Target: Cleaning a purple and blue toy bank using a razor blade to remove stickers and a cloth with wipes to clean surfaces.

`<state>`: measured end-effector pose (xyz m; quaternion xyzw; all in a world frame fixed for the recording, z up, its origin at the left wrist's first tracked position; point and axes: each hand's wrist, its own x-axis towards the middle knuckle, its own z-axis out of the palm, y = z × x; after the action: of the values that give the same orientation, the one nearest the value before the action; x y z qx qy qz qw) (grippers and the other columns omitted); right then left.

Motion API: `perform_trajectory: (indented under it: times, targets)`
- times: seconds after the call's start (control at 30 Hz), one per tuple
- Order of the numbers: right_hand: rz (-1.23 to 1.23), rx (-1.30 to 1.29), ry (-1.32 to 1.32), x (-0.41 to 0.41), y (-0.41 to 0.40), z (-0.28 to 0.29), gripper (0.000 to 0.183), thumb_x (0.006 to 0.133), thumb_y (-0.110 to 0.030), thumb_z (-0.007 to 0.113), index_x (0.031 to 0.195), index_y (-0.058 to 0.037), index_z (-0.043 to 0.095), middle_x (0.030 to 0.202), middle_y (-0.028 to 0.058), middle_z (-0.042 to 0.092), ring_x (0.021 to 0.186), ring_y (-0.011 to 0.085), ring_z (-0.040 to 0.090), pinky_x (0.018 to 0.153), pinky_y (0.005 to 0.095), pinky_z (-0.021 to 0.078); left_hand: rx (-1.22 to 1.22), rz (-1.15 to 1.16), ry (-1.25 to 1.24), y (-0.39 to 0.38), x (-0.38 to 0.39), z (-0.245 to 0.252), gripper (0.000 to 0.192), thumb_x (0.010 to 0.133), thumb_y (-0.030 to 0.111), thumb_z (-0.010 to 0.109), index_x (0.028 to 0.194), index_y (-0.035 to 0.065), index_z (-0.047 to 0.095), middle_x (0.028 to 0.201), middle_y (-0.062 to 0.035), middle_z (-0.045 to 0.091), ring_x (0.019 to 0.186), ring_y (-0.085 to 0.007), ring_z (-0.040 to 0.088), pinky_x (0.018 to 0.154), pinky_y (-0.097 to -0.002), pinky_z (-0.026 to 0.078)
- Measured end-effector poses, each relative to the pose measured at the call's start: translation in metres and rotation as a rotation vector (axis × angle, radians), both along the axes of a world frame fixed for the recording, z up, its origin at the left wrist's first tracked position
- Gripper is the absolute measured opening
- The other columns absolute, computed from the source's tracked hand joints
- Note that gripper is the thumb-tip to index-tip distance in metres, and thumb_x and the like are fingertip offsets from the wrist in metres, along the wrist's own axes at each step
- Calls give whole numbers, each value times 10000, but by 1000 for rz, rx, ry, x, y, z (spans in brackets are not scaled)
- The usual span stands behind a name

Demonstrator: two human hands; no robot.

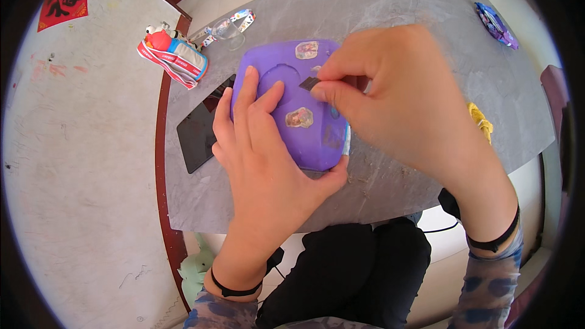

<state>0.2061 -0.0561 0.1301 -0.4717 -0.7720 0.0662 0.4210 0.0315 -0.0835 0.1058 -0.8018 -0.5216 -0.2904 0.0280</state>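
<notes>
A purple plastic case (315,146) with a round recess and several worn stickers (299,118) lies before me on the grey table. My left hand (269,146) grips it, fingers spread over its left part and thumb against the near right corner. Between the thumb and forefinger of my right hand (388,82) is a small dark flat piece (309,83), over the case's upper right part; whether it touches the surface I cannot tell. What the piece is does not show. A strip of something blue and white (347,139) peeks out at the case's right edge.
A black tablet or similar flat screen (195,135) lies to the left, partly beneath the case. Beyond it stand a strapped bottle with a red top (189,61) and a clear cup (228,34). A yellow cloth (480,121) and a purple packet (497,26) lie to the right.
</notes>
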Motion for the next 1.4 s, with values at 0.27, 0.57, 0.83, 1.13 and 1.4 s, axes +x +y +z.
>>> perform_trajectory:
  times: [0.27,0.57,0.83,1.13,1.4]
  targets:
    - [11,51,-93,4,25,5,110,722,-40,711,812,22,706,706,158,624,607,291,600,566,354,456,16,23,10,0,-3,-2,898,511,234,861,1276,32,436,1449,-208,398,1304,-438,349,1045,-547,296]
    - [-42,-351,-164,7,39,33,146,797,-125,695,813,19,711,647,149,630,584,247,597,576,357,468,5,21,-33,2,-2,-5,890,521,251,855,1284,68,437,1451,-208,388,1323,-450,334,1006,-575,285]
    - [-19,-577,-138,10,46,39,245,774,-213,708,858,15,738,700,171,672,650,251,649,633,374,509,17,23,-25,2,-2,-6,883,530,244,850,1290,67,436,1444,-200,389,1321,-442,331,979,-577,300]
    - [-59,-633,-112,10,37,42,260,776,-227,724,890,4,753,726,140,689,657,201,634,644,338,509,15,38,-38,1,0,-5,890,537,236,856,1292,62,418,1438,-196,390,1321,-437,336,966,-578,314]
    - [21,-693,40,14,30,31,234,793,-196,720,870,24,748,689,100,675,622,154,598,616,326,492,21,27,-38,1,-2,-6,897,533,233,860,1293,64,415,1437,-187,390,1321,-433,338,963,-573,316]
